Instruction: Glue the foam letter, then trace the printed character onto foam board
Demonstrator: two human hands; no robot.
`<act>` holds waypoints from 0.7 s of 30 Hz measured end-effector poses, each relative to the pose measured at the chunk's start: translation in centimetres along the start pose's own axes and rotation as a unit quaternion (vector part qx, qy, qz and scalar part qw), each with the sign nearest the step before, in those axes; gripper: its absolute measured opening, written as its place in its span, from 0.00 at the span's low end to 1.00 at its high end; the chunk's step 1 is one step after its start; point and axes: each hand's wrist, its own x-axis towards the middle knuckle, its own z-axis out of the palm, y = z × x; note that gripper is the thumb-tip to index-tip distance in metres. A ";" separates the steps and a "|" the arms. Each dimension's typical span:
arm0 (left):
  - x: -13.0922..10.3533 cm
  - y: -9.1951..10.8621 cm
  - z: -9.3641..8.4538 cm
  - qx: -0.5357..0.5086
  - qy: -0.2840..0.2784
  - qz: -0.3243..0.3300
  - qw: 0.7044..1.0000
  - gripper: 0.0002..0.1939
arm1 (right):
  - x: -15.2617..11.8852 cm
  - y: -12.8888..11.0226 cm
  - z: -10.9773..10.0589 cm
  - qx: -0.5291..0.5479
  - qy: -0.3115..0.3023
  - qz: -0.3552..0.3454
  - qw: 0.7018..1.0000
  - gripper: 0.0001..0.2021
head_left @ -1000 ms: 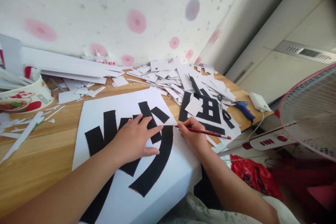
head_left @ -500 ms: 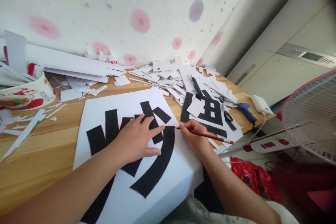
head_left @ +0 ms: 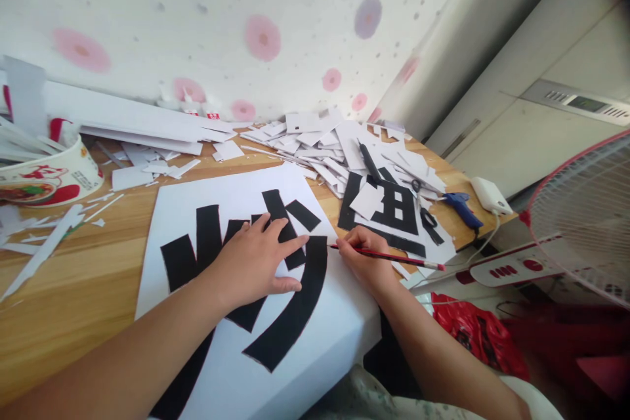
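A large white sheet [head_left: 339, 321] lies on the wooden table, its near right part bending down over the edge. On it rests a black cut-out character [head_left: 294, 318] made of thick strokes. My left hand [head_left: 263, 256] lies flat over the character with its fingers spread, covering part of the middle. My right hand [head_left: 367, 252] grips a red and black pencil [head_left: 394, 256]. The pencil tip meets the sheet beside the top right corner of the long curved stroke. Past my right hand lies a second black cut-out character [head_left: 401, 210] with a white scrap on it.
White offcuts [head_left: 315, 141] are heaped at the back. Scissors [head_left: 427, 215], a blue glue gun [head_left: 462, 209] and a white power strip [head_left: 491, 195] lie at the right. A paper bowl [head_left: 73, 174] holds scraps at the left. A fan [head_left: 585, 216] stands off the right edge.
My right hand has shifted very slightly, and the pencil tip sits a little lower along the curved stroke's right edge. My left hand stays in place on the character.
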 end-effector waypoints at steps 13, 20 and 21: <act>0.0 0.1 -0.3 0.014 -0.002 0.002 1.000 0.36 | -1.0 -1.6 -0.9 -0.111 -0.065 -0.043 0.991 0.13; 0.0 0.0 -0.1 0.020 -0.010 0.007 1.000 0.37 | -2.4 -1.6 -0.5 -0.214 -0.044 -0.223 0.950 0.12; 0.0 0.0 -0.1 0.023 -0.011 0.009 1.000 0.37 | -2.5 -1.5 -0.4 -0.224 -0.039 -0.236 0.945 0.13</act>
